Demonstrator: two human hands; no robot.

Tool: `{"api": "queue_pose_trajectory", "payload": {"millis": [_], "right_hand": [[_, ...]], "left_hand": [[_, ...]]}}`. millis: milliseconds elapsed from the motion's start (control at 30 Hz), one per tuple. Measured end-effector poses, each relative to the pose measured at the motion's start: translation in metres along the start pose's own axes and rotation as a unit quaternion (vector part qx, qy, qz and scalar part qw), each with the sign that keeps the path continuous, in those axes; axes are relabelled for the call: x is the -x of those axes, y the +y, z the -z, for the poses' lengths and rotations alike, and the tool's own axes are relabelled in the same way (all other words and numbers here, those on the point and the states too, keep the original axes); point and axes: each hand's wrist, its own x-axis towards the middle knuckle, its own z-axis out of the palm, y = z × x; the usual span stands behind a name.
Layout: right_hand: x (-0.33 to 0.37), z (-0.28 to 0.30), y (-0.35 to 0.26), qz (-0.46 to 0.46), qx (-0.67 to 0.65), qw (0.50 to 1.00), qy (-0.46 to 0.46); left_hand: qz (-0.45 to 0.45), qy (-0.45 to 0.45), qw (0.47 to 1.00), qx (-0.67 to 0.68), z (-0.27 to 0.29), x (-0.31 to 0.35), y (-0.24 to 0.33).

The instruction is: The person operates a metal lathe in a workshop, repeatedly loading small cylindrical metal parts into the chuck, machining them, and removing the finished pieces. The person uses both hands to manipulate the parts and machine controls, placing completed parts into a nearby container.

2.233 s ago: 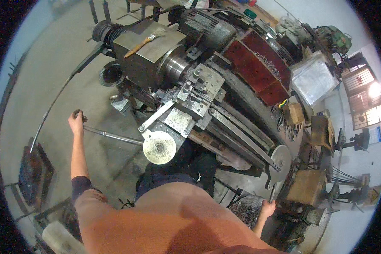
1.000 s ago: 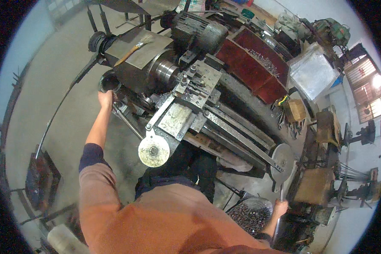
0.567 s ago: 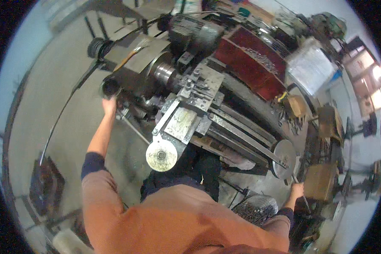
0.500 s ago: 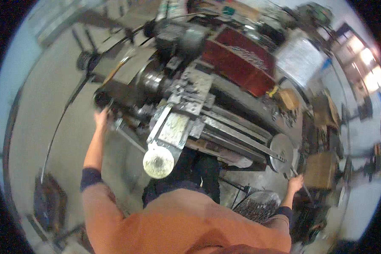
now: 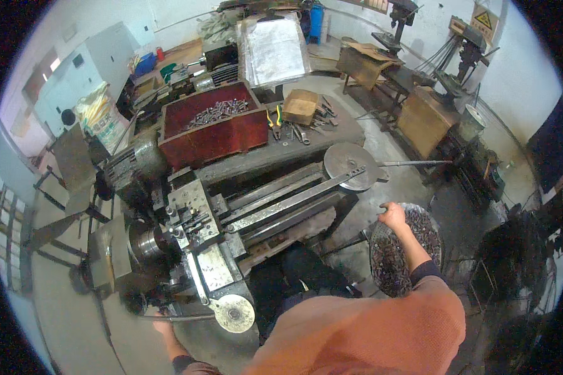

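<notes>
My left hand (image 5: pixel 162 320) is low at the left end of a small lathe-like machine, beside a dark round part and a metal rod (image 5: pixel 191 318). Its fingers are partly hidden there, so its grip is unclear. My right hand (image 5: pixel 392 215) hovers over a round basket (image 5: pixel 443 240) of small dark metal pieces, fingers curled in; what they hold, if anything, cannot be made out. Left of that hand is the machine's steel disc (image 5: pixel 347 164), with a long lever (image 5: pixel 416 163) sticking out to the right. A pale round handwheel (image 5: pixel 234 314) lies between my arms.
Behind the machine bed stands a red box (image 5: pixel 216 140) of small metal parts. Beside it are yellow-handled pliers (image 5: pixel 274 123), a shallow brown box (image 5: pixel 300 107) and loose tools. A motor (image 5: pixel 136 160) sits at the left; drill presses (image 5: pixel 463 69) stand at the back right.
My right hand has let go of the disc's lever and moved over the basket. The lever now points right. My view has turned to the right; my left hand stays at the machine's left end.
</notes>
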Motion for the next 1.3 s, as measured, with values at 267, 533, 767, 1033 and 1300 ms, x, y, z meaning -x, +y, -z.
{"api": "queue_pose_trajectory", "payload": {"millis": [267, 533, 767, 1033, 1300], "right_hand": [[0.001, 0.054, -0.034, -0.006, 0.007, 1.000, -0.021], [-0.039, 0.094, -0.137, 0.198, -0.127, 0.972, 0.010], [-0.017, 0.100, -0.372, 0.505, -0.257, 0.823, -0.042], [0.101, 0.052, -0.581, 0.703, -0.010, 0.700, -0.126], [0.106, 0.056, -0.578, 0.695, 0.030, 0.709, -0.119]], "left_hand": [[0.114, -0.210, 0.969, 0.064, 0.000, -0.007, 0.043], [0.160, -0.096, 0.975, 0.117, 0.019, 0.032, 0.004], [0.094, 0.020, 0.977, 0.191, 0.197, 0.073, -0.007], [0.323, 0.117, 0.936, -0.082, 0.288, 0.164, -0.125], [0.329, 0.092, 0.936, -0.084, 0.271, 0.202, 0.044]]}}
